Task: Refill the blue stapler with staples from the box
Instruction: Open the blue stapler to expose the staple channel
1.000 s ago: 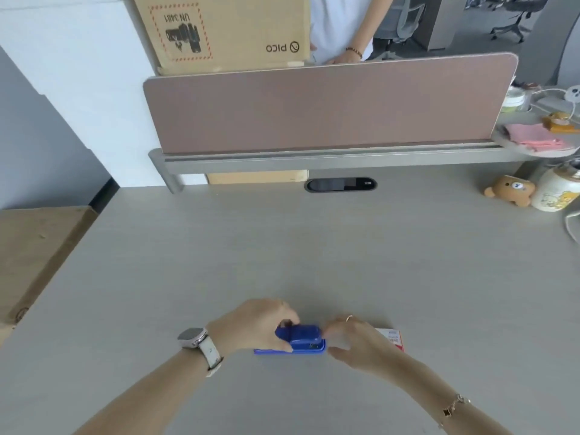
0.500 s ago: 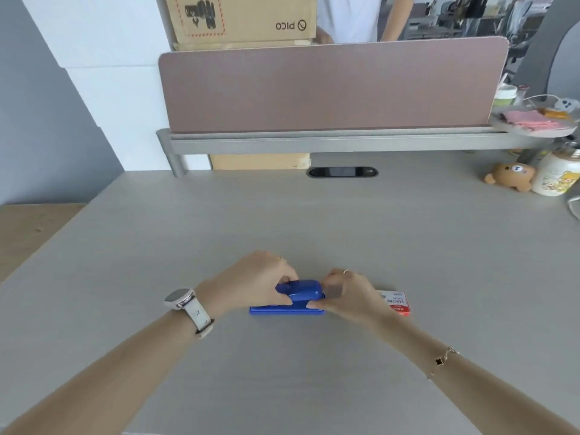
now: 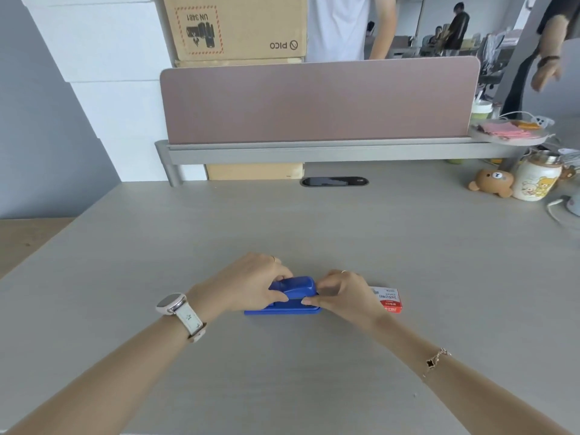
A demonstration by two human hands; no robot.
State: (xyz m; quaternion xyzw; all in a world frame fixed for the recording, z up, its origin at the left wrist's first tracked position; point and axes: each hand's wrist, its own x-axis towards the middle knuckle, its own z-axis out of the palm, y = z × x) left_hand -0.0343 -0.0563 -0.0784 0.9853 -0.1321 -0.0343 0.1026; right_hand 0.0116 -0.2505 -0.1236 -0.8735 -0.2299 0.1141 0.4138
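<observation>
1. Nearest: two bare forearms reach in from bottom edge. L wrist has a white-strap watch (image 3: 175,306); R wrist a thin gold bracelet (image 3: 437,361).
2. Left hand (image 3: 248,284) is curled over the L/rear end of the blue stapler (image 3: 290,296), thumb along the near side, fingers wrapped over the top and closed on it.
3. Right hand (image 3: 342,293) pinches the R/front end of the stapler: thumb tip on the near edge where top arm meets base, other fingers bent over the far side. Grip closed on it.
4. Stapler lies on the desk (image 3: 282,233) near its front-centre, long axis L–R, flat base on the wood, top arm slightly raised off the base. Can't tell if the staple tray is exposed.
5. Staple box (image 3: 389,299), white w/ red strip, sits flat on desk just R of the right hand, partly hidden by it. Open or closed: can't tell.
6. Mid-desk bare; further back a black oval cable slot (image 3: 334,181).
7. Far R: bear plush (image 3: 491,182) beside a bear-print jar (image 3: 537,181).
8. Back: mauve divider panel (image 3: 317,102), cardboard box (image 3: 235,26) behind it, a person in white standing beyond.
</observation>
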